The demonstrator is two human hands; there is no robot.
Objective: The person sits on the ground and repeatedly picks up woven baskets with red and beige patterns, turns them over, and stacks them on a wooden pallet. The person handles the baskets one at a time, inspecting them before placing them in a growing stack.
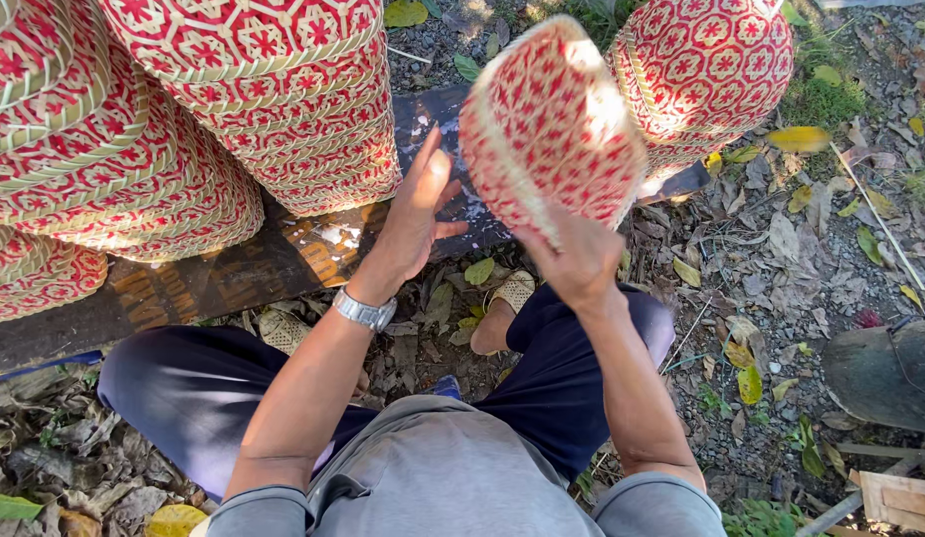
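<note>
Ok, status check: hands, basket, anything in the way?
Right hand grips red-and-cream woven basket at its rim, raised, blurred. Left hand open beside it, not touching. Basket stacks close on the left.

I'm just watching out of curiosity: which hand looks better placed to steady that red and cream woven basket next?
Probably the left hand. It is open and empty, fingers spread beside the woven basket, while the right hand already grips the basket's lower edge and looks fully occupied holding it up.

A red-and-cream woven basket (550,124), blurred, is tilted in the air, its pale rim facing down-left, just beside a similar basket stack (706,75).
</note>
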